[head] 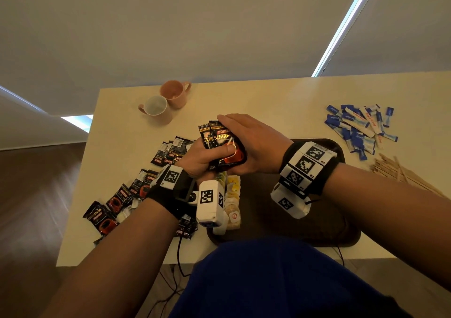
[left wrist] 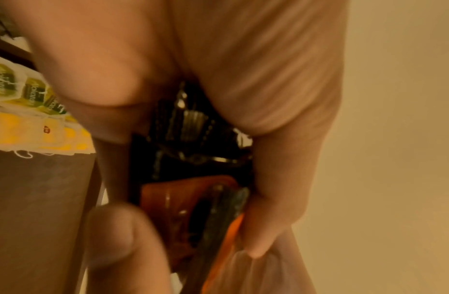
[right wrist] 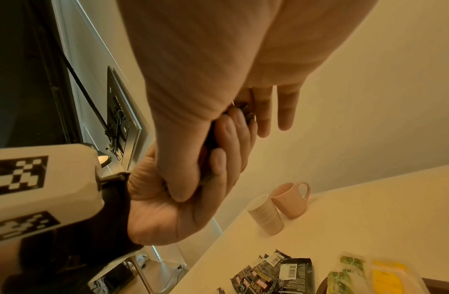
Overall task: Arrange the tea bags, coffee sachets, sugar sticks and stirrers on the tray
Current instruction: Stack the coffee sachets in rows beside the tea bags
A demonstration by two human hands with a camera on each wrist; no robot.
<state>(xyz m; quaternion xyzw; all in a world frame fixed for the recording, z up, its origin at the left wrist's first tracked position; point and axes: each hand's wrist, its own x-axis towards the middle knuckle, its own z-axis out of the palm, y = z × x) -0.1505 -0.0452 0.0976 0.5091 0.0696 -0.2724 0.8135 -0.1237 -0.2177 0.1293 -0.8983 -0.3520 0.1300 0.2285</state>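
Note:
A stack of black coffee sachets (head: 219, 139) is held upright over the left part of the dark brown tray (head: 280, 215). My left hand (head: 212, 156) grips the stack from the left, its thumb across the front. My right hand (head: 244, 142) clasps it from the right, fingers laid over the back edge. In the left wrist view the stack (left wrist: 193, 179) fills the gap between my fingers. Rows of tea bags (head: 233, 195) lie along the tray's left side. Blue-and-white sugar sticks (head: 358, 127) and wooden stirrers (head: 400, 173) lie on the table at the right.
More loose coffee sachets (head: 170, 152) are scattered on the cream table (head: 256, 98) left of the tray, down to the front edge (head: 105, 217). Two mugs (head: 166, 103) stand at the back left. The tray's middle and right are bare.

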